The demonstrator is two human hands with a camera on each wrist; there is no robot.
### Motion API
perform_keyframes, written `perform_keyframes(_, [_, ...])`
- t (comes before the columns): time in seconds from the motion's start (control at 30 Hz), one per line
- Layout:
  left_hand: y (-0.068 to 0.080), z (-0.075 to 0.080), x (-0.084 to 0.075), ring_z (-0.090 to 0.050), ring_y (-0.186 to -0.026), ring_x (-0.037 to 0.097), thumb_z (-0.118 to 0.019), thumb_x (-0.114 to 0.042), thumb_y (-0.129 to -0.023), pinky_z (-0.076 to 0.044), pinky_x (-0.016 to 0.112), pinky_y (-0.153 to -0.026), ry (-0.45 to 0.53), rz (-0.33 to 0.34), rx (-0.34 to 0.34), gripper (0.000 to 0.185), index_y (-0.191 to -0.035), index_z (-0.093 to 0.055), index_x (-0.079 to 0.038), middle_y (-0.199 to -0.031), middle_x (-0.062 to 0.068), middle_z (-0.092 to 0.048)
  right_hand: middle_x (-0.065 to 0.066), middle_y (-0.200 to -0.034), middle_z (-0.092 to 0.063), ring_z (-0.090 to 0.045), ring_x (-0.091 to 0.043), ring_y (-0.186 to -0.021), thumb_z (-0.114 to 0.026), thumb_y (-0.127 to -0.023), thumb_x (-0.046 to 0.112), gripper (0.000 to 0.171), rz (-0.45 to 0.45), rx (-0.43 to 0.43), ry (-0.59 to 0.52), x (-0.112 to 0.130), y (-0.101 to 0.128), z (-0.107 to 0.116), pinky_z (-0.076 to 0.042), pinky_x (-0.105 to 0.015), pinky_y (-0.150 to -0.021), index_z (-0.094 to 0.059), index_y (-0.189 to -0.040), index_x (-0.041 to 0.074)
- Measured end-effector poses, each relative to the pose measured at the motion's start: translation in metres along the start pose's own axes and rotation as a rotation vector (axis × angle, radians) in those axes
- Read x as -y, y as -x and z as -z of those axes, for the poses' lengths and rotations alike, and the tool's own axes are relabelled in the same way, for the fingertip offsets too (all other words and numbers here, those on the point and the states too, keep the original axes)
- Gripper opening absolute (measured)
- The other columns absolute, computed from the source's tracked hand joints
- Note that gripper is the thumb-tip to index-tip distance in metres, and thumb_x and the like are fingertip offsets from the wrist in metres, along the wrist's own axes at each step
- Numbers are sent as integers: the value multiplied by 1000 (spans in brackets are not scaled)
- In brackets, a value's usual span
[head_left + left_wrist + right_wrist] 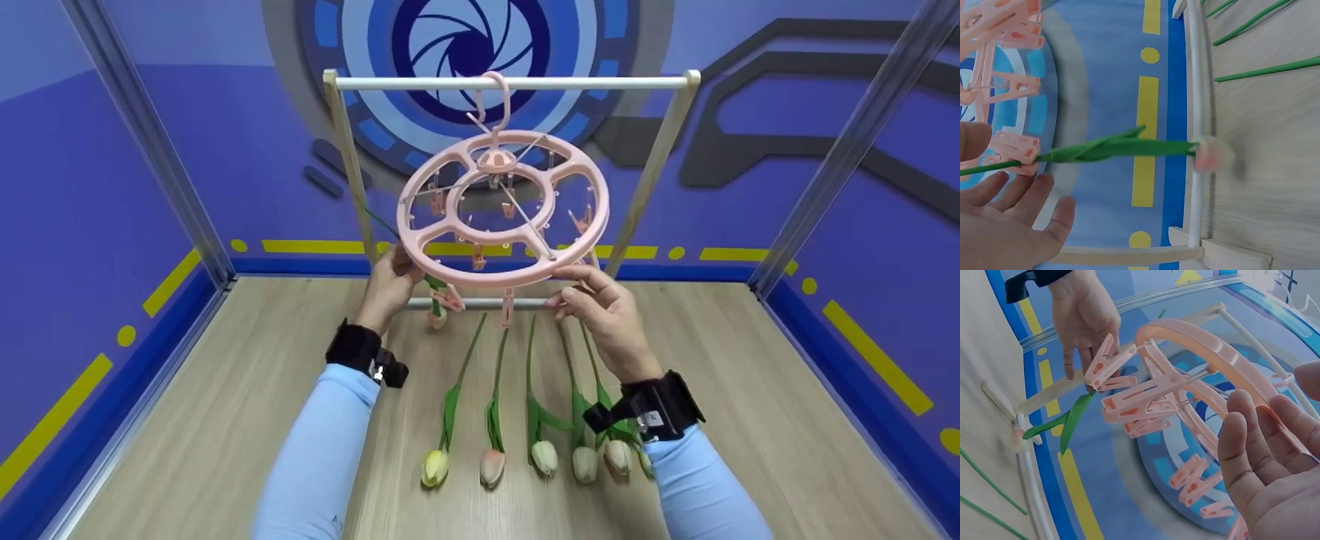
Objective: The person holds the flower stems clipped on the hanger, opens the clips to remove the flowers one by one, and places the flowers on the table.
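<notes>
- The tulip (1129, 149) hangs from a peg; its thin stem looks bendy, so hold mid-stem, lightly.
- Left hand (390, 289) lies spread beside the stem.
- Right hand (607, 319), fingers relaxed, steadies the light, rigid clip hanger (502, 210) at its near rim.

Both arms wear long, close-fitting sleeves of pale blue, reaching to just short of the wrists. The left sleeve (322, 450) carries small dark lettering low on the forearm, too small to read. Just behind each hand sits a broad black wrist strap. The left strap (354, 348) has a black block with a small white mark on its inner side; the right strap (660, 405) bears a black camera mount with pale fittings. Both hands are bare, without gloves or rings.
</notes>
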State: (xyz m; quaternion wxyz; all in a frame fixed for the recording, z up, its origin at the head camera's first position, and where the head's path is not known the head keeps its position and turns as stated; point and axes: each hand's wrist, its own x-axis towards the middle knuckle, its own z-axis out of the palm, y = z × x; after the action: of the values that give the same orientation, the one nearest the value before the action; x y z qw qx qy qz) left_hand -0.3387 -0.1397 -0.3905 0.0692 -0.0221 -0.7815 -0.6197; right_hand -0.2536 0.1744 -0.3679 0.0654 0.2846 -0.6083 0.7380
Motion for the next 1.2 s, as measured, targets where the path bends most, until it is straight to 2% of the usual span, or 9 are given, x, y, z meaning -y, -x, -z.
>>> perform_keyframes(0.2, [9,-6,3,-59,-116,31,-62,-5,-101,-46,41,-103,4,-27,-5,29,-129,-56,0,-118,18,-61,-6,-111,-69,-70,-18,-93,-56,-105,2,28,24,-8,-47,4,2,10,-57,-28,-78,-64,-132,0])
perform_keyframes(0.43, [28,-8,4,-59,-104,26,-66,1,-96,-48,31,-88,24,-106,15,26,-122,-60,1,-109,14,-62,-7,-102,-72,-69,-18,-90,-58,-104,4,30,4,-52,9,2,7,17,-56,-28,-77,-62,-134,1])
perform_keyframes(0.67, [51,-8,4,-59,-92,19,-66,-4,-100,-47,26,-81,89,-179,50,19,-118,-63,2,-102,13,-65,-8,-126,-66,-68,-17,-93,-57,-105,4,33,-1,-36,63,0,13,21,-56,-27,-79,-57,-137,-6])
perform_keyframes(0.77, [59,-9,4,-62,-93,19,-66,-7,-101,-49,25,-81,103,-212,59,19,-116,-64,4,-103,16,-67,-9,-128,-65,-68,-16,-93,-58,-105,4,34,-5,-39,79,1,14,20,-55,-27,-78,-56,-136,-8])
perform_keyframes(0.9, [69,-10,5,-65,-92,18,-68,-7,-100,-50,24,-79,71,-261,53,19,-116,-68,4,-105,17,-69,-12,-124,-67,-68,-17,-92,-57,-104,1,33,8,-24,103,1,16,14,-55,-27,-76,-55,-134,-13])
perform_keyframes(1.07, [79,-12,7,-66,-85,18,-70,-11,-99,-50,24,-75,6,-311,42,19,-112,-72,3,-98,14,-72,-19,-119,-66,-68,-17,-90,-56,-103,-4,30,20,32,144,-2,18,4,-55,-26,-76,-55,-130,-17])
perform_keyframes(1.2, [88,-13,6,-69,-86,23,-70,-12,-99,-52,29,-77,-27,-340,37,17,-110,-72,2,-97,14,-73,-13,-115,-67,-68,-15,-89,-55,-102,-6,26,38,99,210,-6,17,-3,-55,-25,-75,-59,-126,-16])
